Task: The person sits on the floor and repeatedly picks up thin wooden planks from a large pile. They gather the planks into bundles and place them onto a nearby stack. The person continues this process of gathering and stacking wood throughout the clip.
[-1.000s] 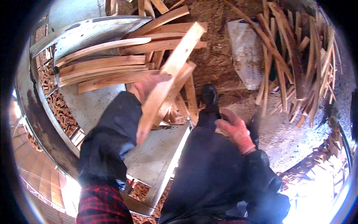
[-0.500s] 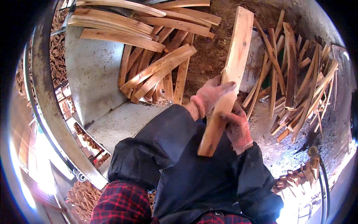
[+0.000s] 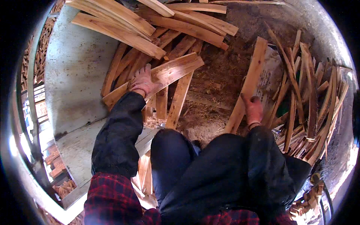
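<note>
1. Head view: the left hand (image 3: 144, 80), in a pinkish knit glove, has its fingers loosely spread over a slanting board (image 3: 182, 68) at the near edge of the pile; it seems laid on the wood rather than wrapped around it.
2. The right hand (image 3: 254, 109), gloved alike, is curled on the right edge of a long plank (image 3: 252, 73), near its lower end; the fingers beneath are hidden. Gripping one edge probably leaves the broad face clear and lets the plank tilt.
3. That plank stands out lengthwise before the knees, its far end over a whitish sack (image 3: 269, 69).
4. Curved planks (image 3: 116, 33) overlap at upper left against a pale, stained panel (image 3: 77, 71), which likely keeps them from spreading.
5. Wood looks rough-sawn, reddish-tan and flat-faced; the narrow slats (image 3: 311, 99) at right are bowed and splintery. Crumbly, fibrous brown debris (image 3: 210, 88) covers the ground between.
</note>
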Tool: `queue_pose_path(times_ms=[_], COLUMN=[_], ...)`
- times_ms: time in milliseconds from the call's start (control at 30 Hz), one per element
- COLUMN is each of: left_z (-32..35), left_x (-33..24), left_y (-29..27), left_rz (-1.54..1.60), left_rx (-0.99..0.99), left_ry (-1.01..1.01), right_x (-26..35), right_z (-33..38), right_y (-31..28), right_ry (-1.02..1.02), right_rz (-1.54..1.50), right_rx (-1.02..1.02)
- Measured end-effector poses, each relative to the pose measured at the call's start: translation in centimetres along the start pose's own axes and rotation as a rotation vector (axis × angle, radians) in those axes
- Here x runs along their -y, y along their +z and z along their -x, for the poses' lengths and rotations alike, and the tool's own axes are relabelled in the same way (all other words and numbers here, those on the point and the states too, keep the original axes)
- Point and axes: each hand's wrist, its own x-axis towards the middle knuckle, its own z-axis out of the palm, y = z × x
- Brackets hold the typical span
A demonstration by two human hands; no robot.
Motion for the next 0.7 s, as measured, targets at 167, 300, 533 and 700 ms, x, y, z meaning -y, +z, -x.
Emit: queue_pose_path(times_ms=[167,300,533,700], left_z=[2.3,4.6,3.4,1.8], left_x=[-1.5,-2.7,-2.3,-0.4], left_y=[5.5,8.8,6.3,6.6], left_rz=[0.007,-0.075,0.027,0.260], left_rx=[-0.101,-0.226,-0.040,-0.047], left_ry=[0.224,0.254,0.114,-0.016], right_x=[-2.4,-3.0,-1.9,-0.6], right_z=[-4.1,-4.1,-2.8,-3.2], right_y=[0.9,0.6,0.5,0.1], right_ry=[-0.016,-0.068,0.005,0.046], right_rz=[0.210,0.277,0.277,0.198], right_rx=[-0.004,-0.004,-0.041,0.046])
